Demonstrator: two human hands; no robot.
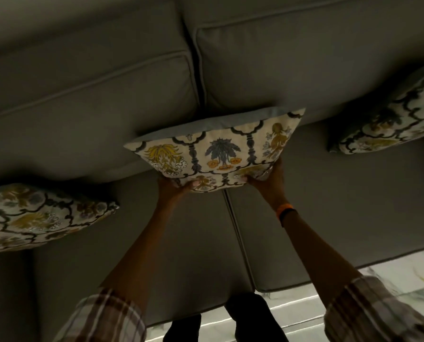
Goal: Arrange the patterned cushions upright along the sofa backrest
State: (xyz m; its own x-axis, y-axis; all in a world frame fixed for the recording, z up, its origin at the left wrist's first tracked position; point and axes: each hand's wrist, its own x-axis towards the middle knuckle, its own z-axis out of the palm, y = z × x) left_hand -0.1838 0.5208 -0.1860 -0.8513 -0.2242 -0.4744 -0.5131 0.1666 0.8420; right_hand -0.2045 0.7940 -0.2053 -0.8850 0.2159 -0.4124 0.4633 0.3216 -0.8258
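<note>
A cream cushion with a floral trellis print [215, 149] stands upright against the grey sofa backrest [87, 95], right at the seam between the two back pads. My left hand [175, 187] grips its lower left edge and my right hand [267, 177] grips its lower right corner. A second patterned cushion [33, 215] leans at the far left of the seat. A third patterned cushion [391, 119] rests against the backrest at the far right, partly cut off by the frame.
The grey seat pads [329, 206] stretch below the cushions, split by a seam in the middle. A pale marble floor [391, 275] shows at the lower right. My dark-clad legs [250, 317] stand close to the sofa's front edge.
</note>
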